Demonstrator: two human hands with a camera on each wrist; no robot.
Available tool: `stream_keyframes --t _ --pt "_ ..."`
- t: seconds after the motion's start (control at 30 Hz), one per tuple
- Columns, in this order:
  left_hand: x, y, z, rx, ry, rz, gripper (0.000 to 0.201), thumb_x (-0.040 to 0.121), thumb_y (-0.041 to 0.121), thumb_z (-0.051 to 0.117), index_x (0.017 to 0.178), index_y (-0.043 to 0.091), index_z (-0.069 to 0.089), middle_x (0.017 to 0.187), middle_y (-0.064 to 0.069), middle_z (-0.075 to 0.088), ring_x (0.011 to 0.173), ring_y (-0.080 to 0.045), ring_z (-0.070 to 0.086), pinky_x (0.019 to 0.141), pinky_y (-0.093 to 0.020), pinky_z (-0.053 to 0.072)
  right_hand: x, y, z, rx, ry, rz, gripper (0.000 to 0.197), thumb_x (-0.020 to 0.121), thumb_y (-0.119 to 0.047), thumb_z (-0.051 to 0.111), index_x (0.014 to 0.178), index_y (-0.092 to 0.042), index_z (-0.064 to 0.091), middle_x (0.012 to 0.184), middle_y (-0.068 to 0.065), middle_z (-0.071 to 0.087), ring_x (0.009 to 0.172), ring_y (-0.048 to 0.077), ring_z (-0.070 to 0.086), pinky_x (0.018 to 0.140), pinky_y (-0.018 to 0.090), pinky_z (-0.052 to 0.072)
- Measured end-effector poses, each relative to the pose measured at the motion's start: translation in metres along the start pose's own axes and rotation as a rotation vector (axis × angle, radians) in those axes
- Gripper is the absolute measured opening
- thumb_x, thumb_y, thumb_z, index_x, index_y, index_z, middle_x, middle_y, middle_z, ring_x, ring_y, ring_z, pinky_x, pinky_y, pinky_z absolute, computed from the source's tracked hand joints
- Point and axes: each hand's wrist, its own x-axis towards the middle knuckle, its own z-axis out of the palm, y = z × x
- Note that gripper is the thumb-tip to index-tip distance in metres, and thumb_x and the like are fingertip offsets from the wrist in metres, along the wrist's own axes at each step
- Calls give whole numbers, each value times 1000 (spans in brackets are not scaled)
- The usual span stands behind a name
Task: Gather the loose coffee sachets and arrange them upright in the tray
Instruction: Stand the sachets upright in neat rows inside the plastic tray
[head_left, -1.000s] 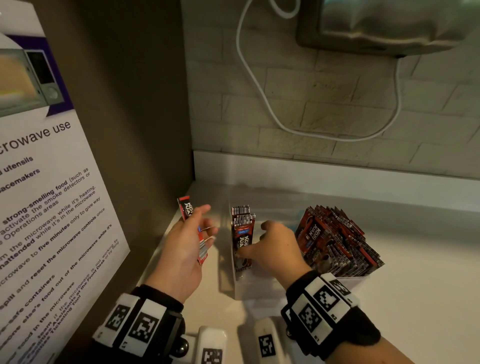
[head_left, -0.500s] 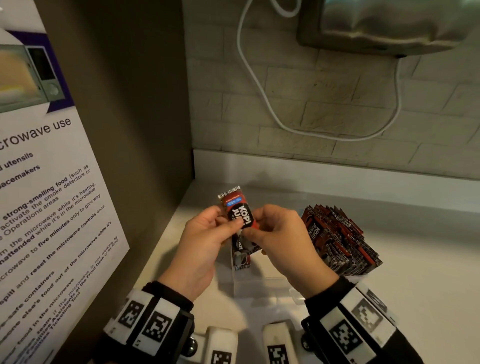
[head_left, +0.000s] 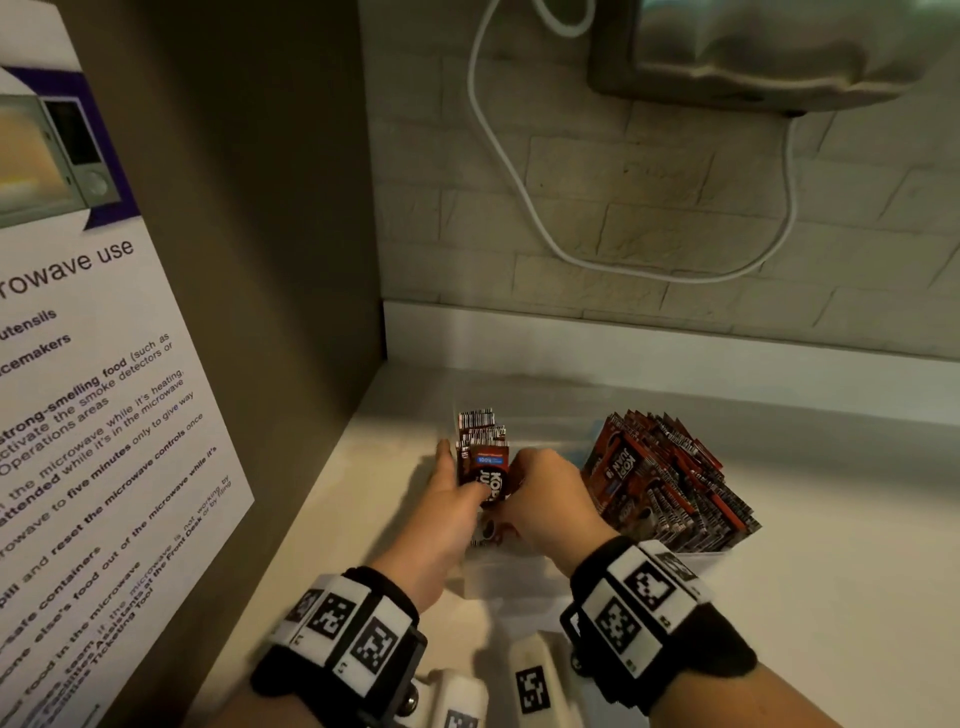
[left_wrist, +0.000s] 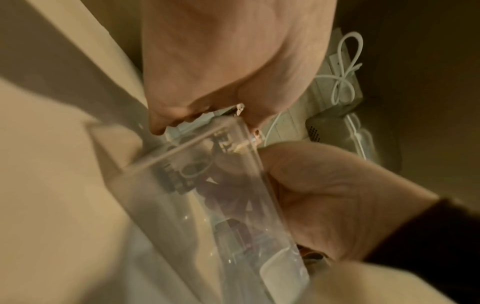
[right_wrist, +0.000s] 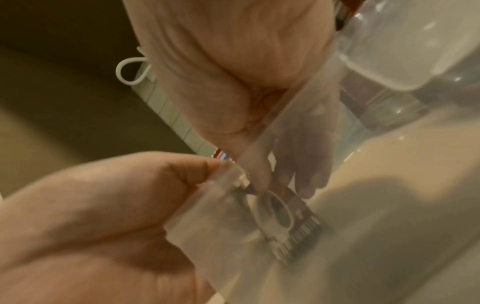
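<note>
A dark red-brown coffee sachet (head_left: 487, 470) stands in the left compartment of the clear tray (head_left: 501, 584), in front of a few upright sachets (head_left: 480, 427). My left hand (head_left: 464, 472) has its thumb on the sachet's front and its fingers stretched along the left side. From the right, my right hand (head_left: 524, 480) curls round the sachet's other edge. The right compartment holds a dense fan of sachets (head_left: 662, 480). Through the clear wall (right_wrist: 259, 164) the sachet's foot (right_wrist: 281, 210) shows near the tray floor, with my right fingers (right_wrist: 303, 164) behind it. The tray corner (left_wrist: 233, 131) lies between my hands.
A brown side panel with a microwave-use poster (head_left: 104, 415) closes the left. A white cable (head_left: 519, 187) hangs on the brick wall under a metallic appliance (head_left: 753, 47). White counter (head_left: 810, 597) stretches to the right of the tray.
Both hands have brought the sachet down from above the tray into the left compartment, in front of the standing ones.
</note>
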Motion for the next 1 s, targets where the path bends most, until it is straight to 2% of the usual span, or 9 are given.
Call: stream_keyframes --t 0.07,0.13,0.2,0.27,0.37,0.57,0.7,0.83,1.0 --pt "1 0 3 -19 4 -3 62 100 5 39 152 34 20 137 -4 53 114 -20 56 78 -27 50 1 -2 3 -38 32 1 25 81 -18 69 94 -18 47 82 -4 55 79 17 58 66 27 47" --pt "1 1 6 -22 5 -6 61 101 5 37 152 34 19 135 -5 53 112 -21 56 83 -35 51 0 -2 6 -15 13 6 34 83 -18 68 107 -14 44 94 0 58 85 18 59 69 26 46" --pt "1 2 7 -28 12 -7 60 100 2 34 151 30 22 130 -6 55 101 -18 58 75 -35 53 0 -1 11 -25 -38 -7 42 80 -22 69 113 -11 46 104 4 60 96 23 62 74 28 47" --pt "2 2 7 -33 21 -15 61 98 -3 32 151 28 25 124 -9 56 91 -16 57 64 -30 50 0 -1 16 -41 -98 -46 43 75 -26 69 112 -13 53 106 4 62 97 24 63 78 31 51" --pt "3 1 7 -5 30 -40 63 96 -6 30 149 28 28 120 -11 57 90 -17 57 65 -28 49 1 -2 22 -81 -132 -112 34 77 -27 63 109 -18 59 103 2 65 90 21 64 82 36 54" --pt "5 2 6 35 40 -64 59 97 -2 30 147 30 32 120 -10 60 96 -20 59 64 -31 50 3 1 23 -97 -102 -121 34 78 -21 66 111 -20 57 100 1 68 89 22 66 79 33 54" --pt "4 3 7 29 41 -66 61 97 -3 28 148 31 29 121 -10 60 88 -17 59 59 -29 50 3 3 24 -99 -110 -124 30 82 -21 63 111 -18 56 103 3 68 93 23 65 81 34 54" --pt "1 5 7 -12 34 -56 75 96 -7 27 151 42 15 140 -7 49 109 -23 55 72 -33 50 3 3 23 -87 -105 -116 25 85 -21 58 110 -17 56 103 4 68 92 24 65 82 35 53" --pt "3 4 6 -13 32 -54 78 94 -9 29 152 40 12 141 -8 47 117 -27 52 89 -42 48 2 2 22 -63 -96 -87 26 82 -23 60 107 -18 56 99 3 68 89 23 65 81 36 54"
